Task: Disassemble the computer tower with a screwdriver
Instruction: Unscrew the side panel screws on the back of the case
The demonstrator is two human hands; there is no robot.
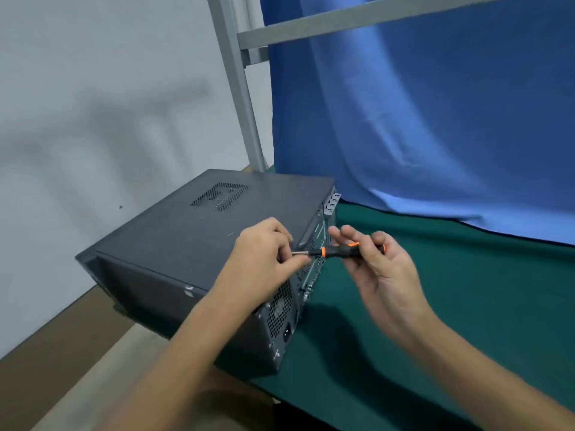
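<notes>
A dark grey computer tower (174, 241) lies on its side at the left end of a green table, with its perforated rear panel (281, 309) facing right toward me. A black and orange screwdriver (334, 251) is held level in front of that rear panel, tip pointing left. My left hand (264, 262) pinches the metal shaft near the tip, resting against the tower's upper rear edge. My right hand (376, 269) holds the handle in its fingers, palm turned up. The tip is hidden by my left fingers.
The green table surface (451, 306) stretches to the right of the tower. A blue cloth (435, 119) hangs behind it from a grey metal frame (245, 104). A white wall is at the left, and brown floor (62, 368) lies below the table's left edge.
</notes>
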